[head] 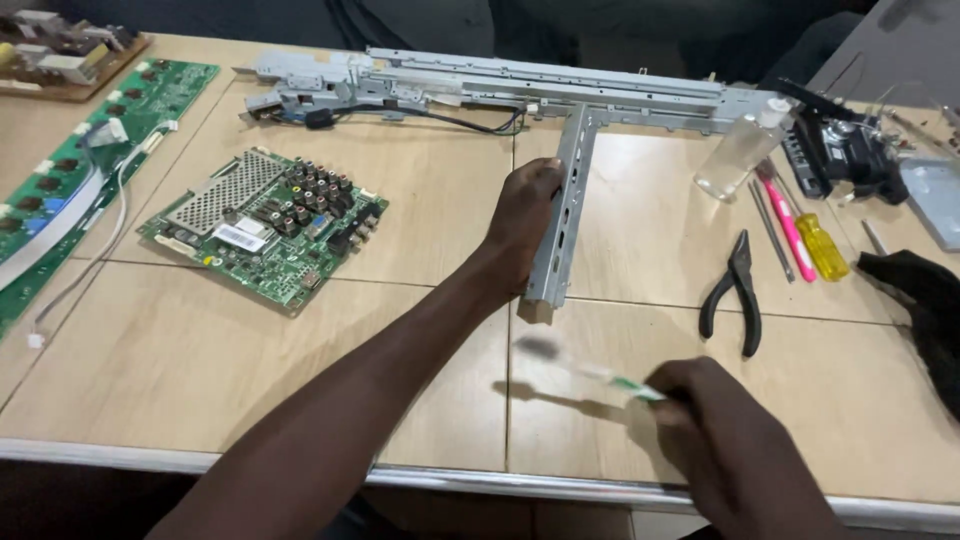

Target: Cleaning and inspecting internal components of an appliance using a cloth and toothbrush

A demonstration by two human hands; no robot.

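Observation:
My left hand (523, 225) grips the grey metal bracket (563, 215), a slotted upright bar joined at its far end to a long metal frame (520, 85) lying across the back of the table. My right hand (715, 430) is at the near edge and holds a toothbrush (585, 368) with a green and white handle. Its blurred bristle head points left, just above the tabletop and below the bracket's near end.
A green circuit board (265, 225) lies left of centre; a long green board (60, 190) with white cables runs along the left edge. On the right are black pliers (737, 290), a pink tool (787, 225), a yellow-handled screwdriver (822, 245), a clear bottle (738, 150) and a black cloth (925, 300).

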